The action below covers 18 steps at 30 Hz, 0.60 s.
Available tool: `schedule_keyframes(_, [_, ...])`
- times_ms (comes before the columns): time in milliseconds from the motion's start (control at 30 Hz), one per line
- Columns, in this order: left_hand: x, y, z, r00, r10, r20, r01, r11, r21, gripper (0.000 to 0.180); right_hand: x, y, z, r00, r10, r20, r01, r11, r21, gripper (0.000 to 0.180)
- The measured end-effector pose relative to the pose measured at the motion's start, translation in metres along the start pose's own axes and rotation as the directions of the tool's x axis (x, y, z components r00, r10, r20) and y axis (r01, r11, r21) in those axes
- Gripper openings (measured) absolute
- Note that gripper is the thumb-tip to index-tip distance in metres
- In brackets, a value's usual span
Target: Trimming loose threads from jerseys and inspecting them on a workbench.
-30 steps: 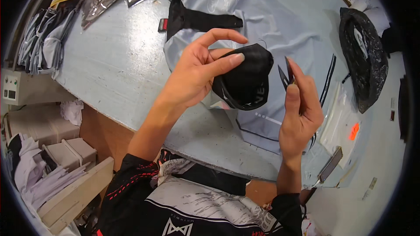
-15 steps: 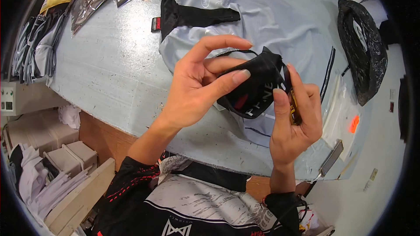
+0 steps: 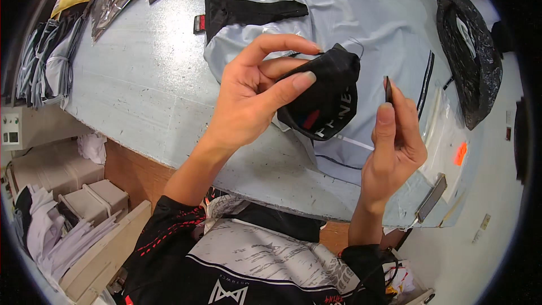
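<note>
My left hand (image 3: pixel 248 96) pinches the edge of a black sleeve end (image 3: pixel 330 93) with pale lettering, thumb on top and fingers inside its opening. A loose thread (image 3: pixel 358 47) curls up from its top right. To the right, apart from the cloth, my right hand (image 3: pixel 395 141) is closed round a small dark tool (image 3: pixel 388 89) that looks like thread snips; most of it is hidden by the fingers. Beneath both hands a light grey-blue shirt (image 3: pixel 361 56) lies spread out, its black collar and placket (image 3: pixel 254 12) toward the far left.
A grey-blue table (image 3: pixel 141 90) carries the work. Folded grey garments (image 3: pixel 48 65) and plastic packets (image 3: pixel 118 0) lie at the left. A black plastic bag (image 3: pixel 480 73) and clear plastic sleeves (image 3: pixel 432 141) are at the right. Boxes (image 3: pixel 93 203) stand below the table, lower left.
My right hand has come away from the black sleeve end, moving right with the dark tool. My left hand has lifted the cloth slightly farther from me, and a loose thread now shows.
</note>
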State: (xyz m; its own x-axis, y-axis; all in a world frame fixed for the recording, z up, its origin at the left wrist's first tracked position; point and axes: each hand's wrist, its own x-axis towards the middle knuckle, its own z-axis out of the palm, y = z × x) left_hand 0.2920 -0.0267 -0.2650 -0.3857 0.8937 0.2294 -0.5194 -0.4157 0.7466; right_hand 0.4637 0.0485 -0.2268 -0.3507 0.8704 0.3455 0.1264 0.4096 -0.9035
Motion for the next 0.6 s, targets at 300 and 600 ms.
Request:
schedule_keyframes(300, [-0.002, -0.005, 0.002, 1.0, -0.015, 0.009, 0.015, 0.998, -0.06, 0.031, 0.0, 0.003, 0.009, 0.98, -0.178, 0.084, 0.178, 0.984, 0.009, 0.032])
schedule_keyframes(600, [-0.003, -0.004, 0.002, 1.0, -0.017, 0.02, 0.016, 0.998, 0.057, 0.03, -0.004, 0.001, 0.015, 0.985, -0.166, 0.049, 0.17, 0.982, -0.085, 0.031])
